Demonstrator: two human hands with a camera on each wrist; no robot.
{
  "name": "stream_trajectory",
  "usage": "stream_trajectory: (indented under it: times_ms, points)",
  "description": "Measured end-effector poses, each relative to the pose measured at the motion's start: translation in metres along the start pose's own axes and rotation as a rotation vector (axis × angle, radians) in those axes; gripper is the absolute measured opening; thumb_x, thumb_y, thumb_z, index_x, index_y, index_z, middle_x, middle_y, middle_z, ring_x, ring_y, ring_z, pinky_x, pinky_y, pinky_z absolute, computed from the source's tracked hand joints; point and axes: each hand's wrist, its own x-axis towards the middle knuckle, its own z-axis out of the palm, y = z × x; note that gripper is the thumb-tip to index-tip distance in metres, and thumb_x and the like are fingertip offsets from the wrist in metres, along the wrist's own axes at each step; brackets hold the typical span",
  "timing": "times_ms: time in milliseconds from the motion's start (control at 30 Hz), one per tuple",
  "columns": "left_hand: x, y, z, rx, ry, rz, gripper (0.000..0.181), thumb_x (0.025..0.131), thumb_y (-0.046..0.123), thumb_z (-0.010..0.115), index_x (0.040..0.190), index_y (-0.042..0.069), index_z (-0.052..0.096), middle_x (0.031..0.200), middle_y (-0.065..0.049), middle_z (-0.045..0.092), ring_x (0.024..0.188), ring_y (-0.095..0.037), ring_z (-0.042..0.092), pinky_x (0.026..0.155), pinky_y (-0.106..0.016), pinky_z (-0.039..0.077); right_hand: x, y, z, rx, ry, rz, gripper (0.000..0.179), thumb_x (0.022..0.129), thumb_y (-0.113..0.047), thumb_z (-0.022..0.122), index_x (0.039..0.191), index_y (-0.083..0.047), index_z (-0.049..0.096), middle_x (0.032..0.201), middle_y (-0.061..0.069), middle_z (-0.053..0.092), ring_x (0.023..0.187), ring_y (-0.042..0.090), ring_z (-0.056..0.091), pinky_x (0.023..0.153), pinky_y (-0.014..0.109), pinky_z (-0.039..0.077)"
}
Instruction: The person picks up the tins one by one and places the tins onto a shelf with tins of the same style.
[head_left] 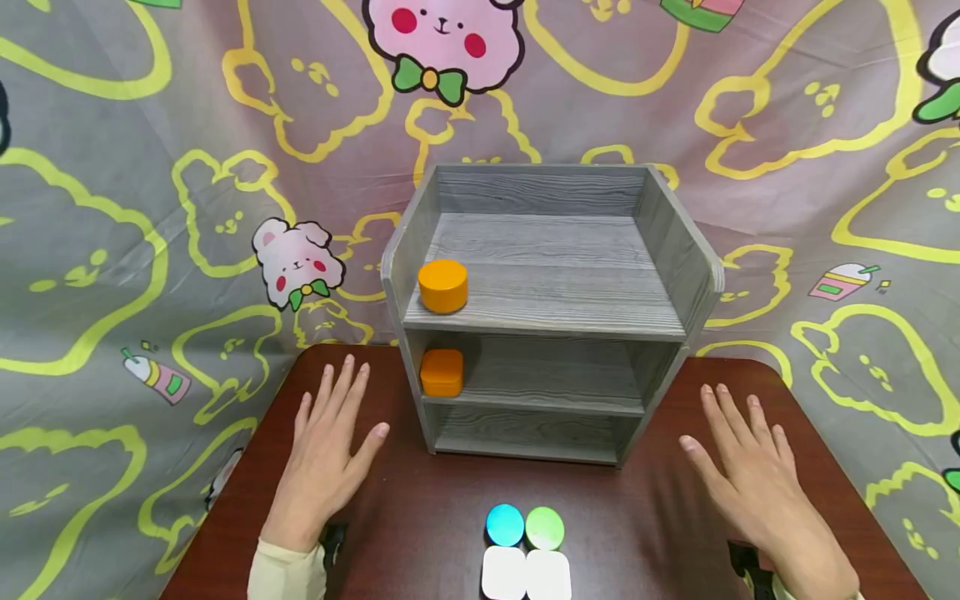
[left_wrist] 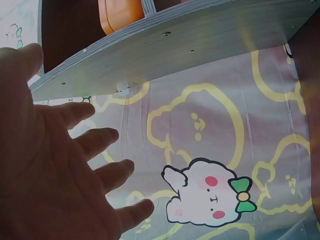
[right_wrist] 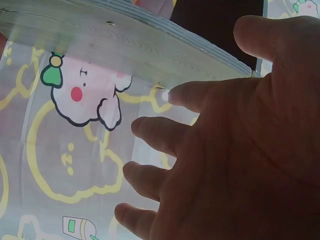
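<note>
Grey wood-grain boards form a small shelf unit [head_left: 540,283], standing on a dark red-brown table [head_left: 645,517] before a cartoon-printed cloth [head_left: 570,125]. An orange cylinder [head_left: 443,287], smooth and flat-topped, sits at the front left corner of the top board; an orange block [head_left: 442,373] with rounded corners sits below it, at the left end of the middle level. In front of the unit, nearer the person, a blue round piece [head_left: 505,525] and a green round piece [head_left: 544,528] lie side by side, with a left white block [head_left: 504,572] and a right white block [head_left: 548,575] just behind them on the person's side.

Both hands are released, fingers extended and spread: the left hand [head_left: 322,467] out to the unit's left, the right hand [head_left: 757,479] out to its right. Bare tabletop separates each from the side panels and the four pieces. The top board's front edge has no lip, while raised walls bound its sides and back. Whether either hand touches the table, I cannot tell.
</note>
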Motion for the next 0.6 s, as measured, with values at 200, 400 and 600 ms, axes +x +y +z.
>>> stream_trajectory:
  times_ms: [200,400,600]
  points:
    - [-0.0001,0.0011,-0.0006,-0.007,0.001,0.000,0.078,0.103,0.050,0.057,0.168,0.025,0.021,0.176,-0.005,0.020,0.164,-0.035,0.014,0.126,-0.072,0.017,0.0003,-0.0029,-0.0029,-0.002,-0.028,0.012,0.073,0.112,-0.043,0.042,0.168,-0.010,0.010,0.171,0.031,0.016,0.158,0.058,0.003,0.120,0.081,0.004]
    - [0.0009,0.0011,-0.0007,-0.011,0.008,0.002,0.077,0.103,0.049,0.056,0.168,0.025,0.022,0.175,-0.006,0.024,0.164,-0.036,0.015,0.125,-0.072,0.019,-0.0009,-0.0030,-0.0023,0.001,-0.011,0.000,0.071,0.111,-0.041,0.044,0.168,-0.009,0.014,0.169,0.032,0.020,0.156,0.059,0.008,0.121,0.080,0.005]
    - [0.0010,0.0021,-0.0009,-0.008,0.007,-0.005,0.077,0.103,0.049,0.057,0.167,0.023,0.024,0.174,-0.007,0.027,0.162,-0.038,0.019,0.124,-0.072,0.024,-0.0022,-0.0022,-0.0007,0.008,0.020,-0.032,0.069,0.111,-0.038,0.046,0.168,-0.010,0.017,0.169,0.029,0.025,0.155,0.059,0.014,0.122,0.079,0.007]
